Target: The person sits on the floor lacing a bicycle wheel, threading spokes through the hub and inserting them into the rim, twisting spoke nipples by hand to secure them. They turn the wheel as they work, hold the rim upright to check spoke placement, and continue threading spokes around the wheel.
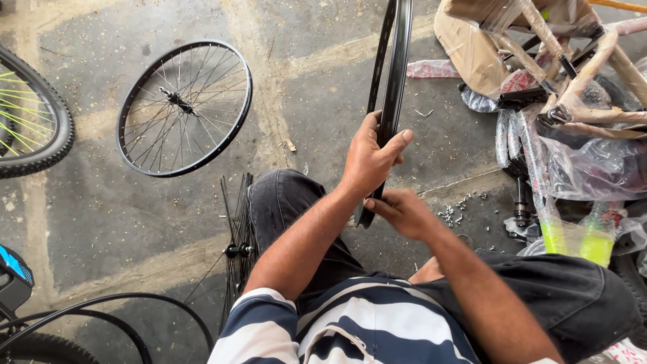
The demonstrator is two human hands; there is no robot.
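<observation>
Over on the concrete floor (101, 222) lies a bare spoked wheel (184, 108), flat on its side. At the left edge a tyred wheel with yellow-green spokes (30, 114) peeks in. A bundle of loose spokes on a hub (239, 249) stands by the knee. Top right, plastic-wrapped bicycle frames (573, 87) pile up, small metal bits (453, 212) scattered just beside them.

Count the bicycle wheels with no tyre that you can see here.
3: a black spoked wheel flat on the concrete floor, another spoked one upright beside the person's knee, and a bare black rim held in both hands. Others may be hidden.
</observation>
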